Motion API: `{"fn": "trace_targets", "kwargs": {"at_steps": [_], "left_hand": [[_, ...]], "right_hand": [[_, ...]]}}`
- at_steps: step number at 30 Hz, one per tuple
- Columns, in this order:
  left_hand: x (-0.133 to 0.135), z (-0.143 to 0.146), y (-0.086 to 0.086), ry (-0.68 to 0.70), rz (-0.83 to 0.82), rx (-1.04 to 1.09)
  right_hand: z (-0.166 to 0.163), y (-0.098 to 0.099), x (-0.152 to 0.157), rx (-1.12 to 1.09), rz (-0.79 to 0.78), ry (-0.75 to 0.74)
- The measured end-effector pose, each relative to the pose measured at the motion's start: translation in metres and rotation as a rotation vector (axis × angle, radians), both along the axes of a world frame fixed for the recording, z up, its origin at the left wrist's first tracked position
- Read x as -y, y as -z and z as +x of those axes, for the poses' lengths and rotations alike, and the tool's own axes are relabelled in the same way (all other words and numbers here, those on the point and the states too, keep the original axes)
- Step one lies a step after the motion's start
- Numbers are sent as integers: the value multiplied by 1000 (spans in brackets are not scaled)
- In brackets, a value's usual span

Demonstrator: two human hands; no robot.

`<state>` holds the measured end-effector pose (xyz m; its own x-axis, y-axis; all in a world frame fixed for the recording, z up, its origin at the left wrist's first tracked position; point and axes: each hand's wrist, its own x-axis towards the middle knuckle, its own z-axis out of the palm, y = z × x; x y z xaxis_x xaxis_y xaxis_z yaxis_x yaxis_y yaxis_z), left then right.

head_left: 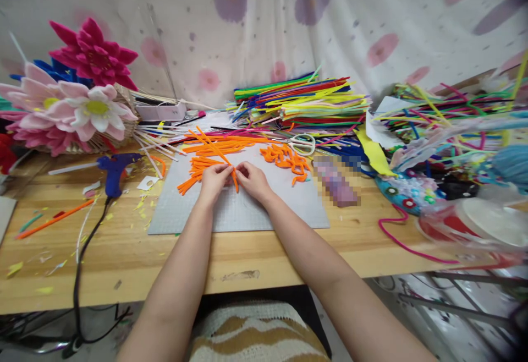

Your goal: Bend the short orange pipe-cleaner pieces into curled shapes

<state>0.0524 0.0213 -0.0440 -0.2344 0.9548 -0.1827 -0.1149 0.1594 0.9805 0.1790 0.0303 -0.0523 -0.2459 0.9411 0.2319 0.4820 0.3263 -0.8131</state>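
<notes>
Pipe cleaner [235, 181], orange, just above grey mat [247, 213] | left hand [213, 181] and right hand [253, 180] pinch it, fingertips closed | likely light, bendy, fuzzy, not slippery | best held near its ends

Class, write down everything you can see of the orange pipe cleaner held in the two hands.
The pipe cleaner is a short, fuzzy, bright orange stick, seemingly fibre-covered wire. Only a small stretch shows, roughly straight and slanting down toward the person; the rest is hidden by fingers. The left hand and right hand pinch it between them, just above the grey mat. Whether its tip touches the mat cannot be told. A pile of similar orange pieces lies right behind it.
</notes>
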Motion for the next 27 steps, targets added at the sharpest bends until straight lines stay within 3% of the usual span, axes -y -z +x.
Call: {"fn": "trace_targets", "kwargs": {"at_steps": [4, 8, 17, 22, 27], "left_hand": [[0, -2, 2, -29, 48, -328], [3, -1, -2, -77, 105, -667], [6, 0, -9, -137, 172, -547], [5, -1, -4, -63, 142, -471], [2, -2, 2, -56, 103, -333]], "right_hand": [[0, 0, 0, 11, -46, 42], [0, -4, 3, 114, 36, 89], [-1, -10, 8, 160, 102, 88], [-6, -11, 10, 223, 147, 59], [-8, -5, 8, 74, 107, 54]]}}
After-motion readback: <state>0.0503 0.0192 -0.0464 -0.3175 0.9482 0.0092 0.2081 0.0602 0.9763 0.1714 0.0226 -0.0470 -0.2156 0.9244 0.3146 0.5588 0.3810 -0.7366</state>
